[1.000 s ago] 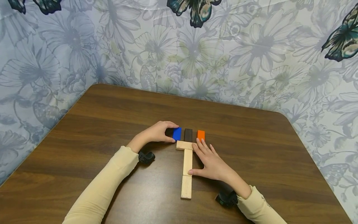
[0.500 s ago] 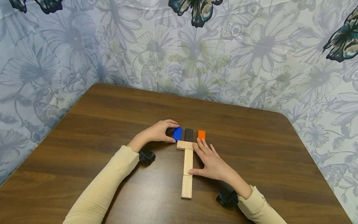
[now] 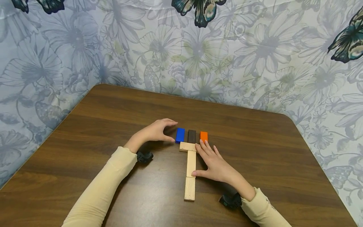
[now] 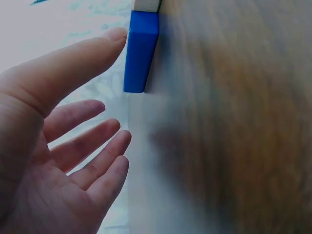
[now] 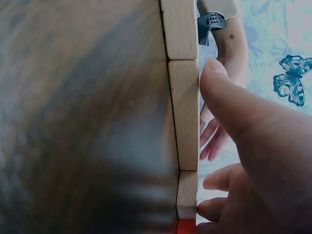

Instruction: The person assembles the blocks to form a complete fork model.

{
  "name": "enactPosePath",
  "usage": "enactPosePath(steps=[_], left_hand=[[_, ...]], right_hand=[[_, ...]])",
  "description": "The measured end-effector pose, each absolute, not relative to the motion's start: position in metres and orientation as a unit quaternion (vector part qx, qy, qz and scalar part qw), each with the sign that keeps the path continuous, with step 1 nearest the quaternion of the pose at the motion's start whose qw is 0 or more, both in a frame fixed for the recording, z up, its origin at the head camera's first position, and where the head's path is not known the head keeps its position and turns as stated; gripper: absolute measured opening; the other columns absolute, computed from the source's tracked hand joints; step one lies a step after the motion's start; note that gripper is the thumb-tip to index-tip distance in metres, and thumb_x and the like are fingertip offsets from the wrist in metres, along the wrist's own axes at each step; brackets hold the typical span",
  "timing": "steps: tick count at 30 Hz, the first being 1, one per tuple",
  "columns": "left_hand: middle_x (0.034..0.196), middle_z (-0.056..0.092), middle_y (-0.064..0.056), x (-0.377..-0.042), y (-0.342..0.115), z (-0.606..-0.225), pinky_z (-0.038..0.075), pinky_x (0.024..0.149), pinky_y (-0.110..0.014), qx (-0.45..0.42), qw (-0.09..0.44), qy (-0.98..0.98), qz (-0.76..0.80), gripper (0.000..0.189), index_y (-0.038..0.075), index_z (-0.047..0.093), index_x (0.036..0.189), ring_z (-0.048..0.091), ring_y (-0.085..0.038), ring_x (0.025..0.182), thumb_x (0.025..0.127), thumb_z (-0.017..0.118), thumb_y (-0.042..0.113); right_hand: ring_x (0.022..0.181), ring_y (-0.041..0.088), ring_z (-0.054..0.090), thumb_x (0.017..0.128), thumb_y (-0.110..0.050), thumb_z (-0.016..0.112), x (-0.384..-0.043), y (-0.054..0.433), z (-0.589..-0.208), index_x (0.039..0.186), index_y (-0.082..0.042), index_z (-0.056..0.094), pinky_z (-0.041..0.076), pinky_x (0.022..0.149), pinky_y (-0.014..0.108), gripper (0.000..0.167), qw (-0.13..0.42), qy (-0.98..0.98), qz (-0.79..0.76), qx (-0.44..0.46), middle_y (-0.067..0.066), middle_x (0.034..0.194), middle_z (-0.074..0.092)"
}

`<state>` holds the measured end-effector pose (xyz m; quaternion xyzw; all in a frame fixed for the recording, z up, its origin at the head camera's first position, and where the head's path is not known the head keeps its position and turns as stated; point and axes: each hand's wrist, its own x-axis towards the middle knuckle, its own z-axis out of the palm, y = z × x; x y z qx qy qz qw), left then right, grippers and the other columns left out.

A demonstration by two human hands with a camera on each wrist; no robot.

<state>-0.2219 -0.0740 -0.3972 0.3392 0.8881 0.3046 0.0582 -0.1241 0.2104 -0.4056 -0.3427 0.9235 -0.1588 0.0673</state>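
Observation:
Three plain wooden blocks lie flat in a T: a crosspiece [image 3: 187, 146], a middle block [image 3: 191, 161] and a near block [image 3: 190, 189]. Beyond the crosspiece a blue block [image 3: 180, 135], a dark block [image 3: 192, 136] and an orange block [image 3: 204, 136] stand side by side with gaps between. My left hand [image 3: 154, 130] is just left of the blue block, thumb and fingers spread, holding nothing. My right hand [image 3: 214, 165] lies over the right side of the T, fingers extended. Its thumb touches the middle block; its fingertips reach the crosspiece's right end and the orange block's near edge.
All blocks are on a brown wooden table [image 3: 255, 142] with rounded far corners. Patterned floral cloth [image 3: 158, 47] with butterflies covers the wall behind. A black wrist camera [image 3: 144, 157] sits under the left wrist, another black camera [image 3: 231, 201] under the right.
My left hand has let go of the blue block and moved slightly left and away, its fingers spreading. The blue block stays in place. My right hand has barely moved.

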Motion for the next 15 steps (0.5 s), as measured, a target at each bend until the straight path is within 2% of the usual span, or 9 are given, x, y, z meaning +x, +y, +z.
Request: enactPosePath(steps=[10, 15], left_hand=[[0.139, 0.04, -0.02, -0.22, -0.079, -0.394, 0.03, 0.102, -0.046, 0.328, 0.061, 0.893, 0.303, 0.073, -0.004, 0.042, 0.138, 0.036, -0.034, 0.128, 0.08, 0.076, 0.025], [0.141, 0.037, -0.021, -0.218, -0.085, -0.386, 0.028, 0.103, -0.048, 0.313, 0.034, 0.905, 0.286, 0.072, -0.003, 0.039, 0.14, 0.033, -0.036, 0.13, 0.084, 0.071, 0.027]], right_hand=[[0.139, 0.033, 0.0, 0.084, -0.061, 0.055, -0.124, 0.211, -0.404, 0.15, -0.003, 0.015, 0.005, 0.105, 0.059, 0.096, 0.069, 0.921, -0.17, -0.343, 0.02, 0.153, 0.008], [0.139, 0.031, -0.003, 0.086, -0.058, 0.055, -0.13, 0.22, -0.395, 0.15, -0.005, 0.009, 0.002, 0.105, 0.058, 0.095, 0.057, 0.924, -0.198, -0.321, 0.015, 0.154, 0.005]])
